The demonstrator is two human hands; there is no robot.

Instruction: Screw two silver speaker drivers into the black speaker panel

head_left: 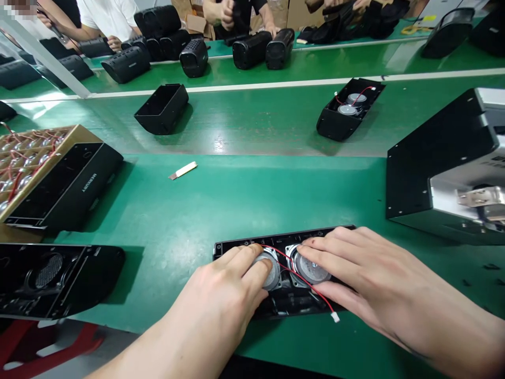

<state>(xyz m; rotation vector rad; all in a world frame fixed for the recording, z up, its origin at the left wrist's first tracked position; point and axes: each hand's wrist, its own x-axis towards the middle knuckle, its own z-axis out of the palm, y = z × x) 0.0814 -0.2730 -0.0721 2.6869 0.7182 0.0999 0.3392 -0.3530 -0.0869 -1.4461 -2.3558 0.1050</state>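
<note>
In the head view, a black speaker housing [284, 304] lies open side up on the green table in front of me. Two round silver speaker drivers sit in it side by side. My left hand [221, 292] is closed with its fingers curled over the left driver [273, 273]. My right hand [371, 268] grips the right driver [311, 269], fingers on top and thumb at the near edge. A thin red wire [302, 278] runs across both drivers and ends in a white plug [335, 317] over the housing's near edge. My palms hide the housing's ends.
A box cutter [183, 170] lies beyond the housing. Left are a box of wired drivers [79, 136] and black housings [90, 184]. A metal-fronted machine [437, 163] stands right. Across the belt [244, 126], which carries two housings, people handle black speakers [250, 51].
</note>
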